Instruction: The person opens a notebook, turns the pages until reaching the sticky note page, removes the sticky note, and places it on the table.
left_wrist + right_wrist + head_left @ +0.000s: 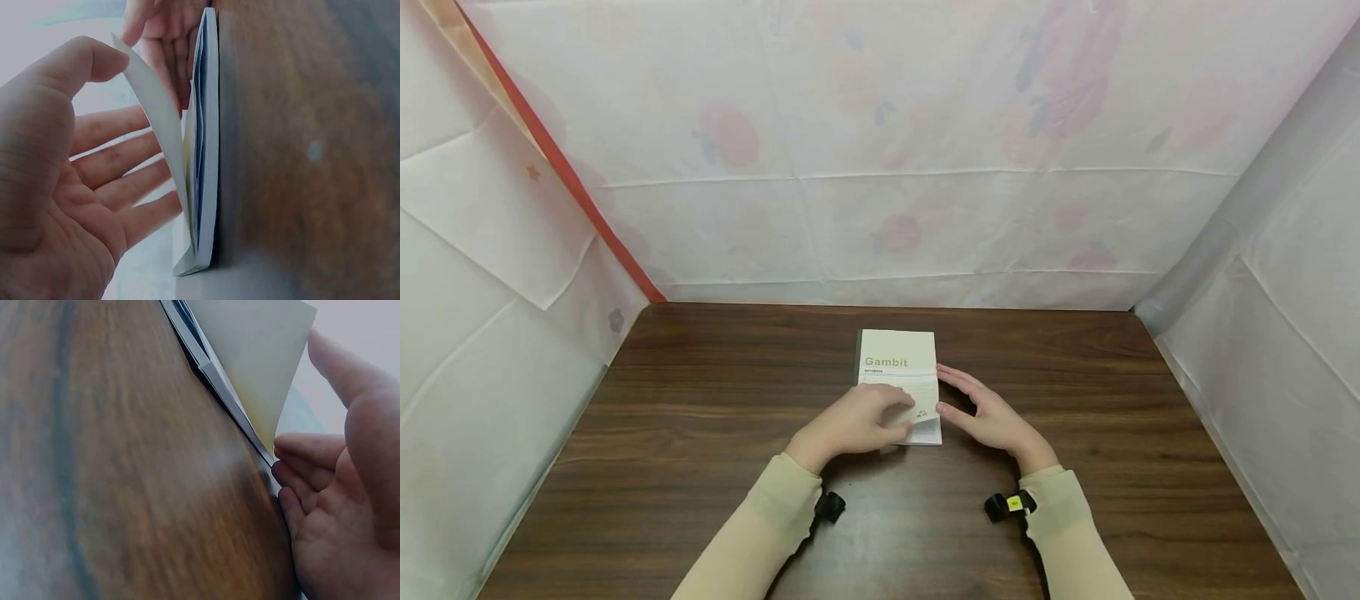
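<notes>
A cream notebook [898,367] printed "Gambit" lies in the middle of the dark wooden table [700,392]. My left hand [857,421] rests over its near part. In the left wrist view the front cover [156,119] is bowed up off the pages [206,125]. The left hand [119,144] has straight fingers against the cover's face, and its thumb tip touches the cover's free corner. My right hand [981,412] lies flat beside the notebook's right edge. In the right wrist view this hand [331,500] has its fingertips against the page block [215,378], under the raised cover [256,356].
White sheets with faint fruit prints [880,192] wall the table at the back and on both sides. A red-orange strip [565,175] runs down the back left corner. Small black cameras [1009,504] sit at both wrists.
</notes>
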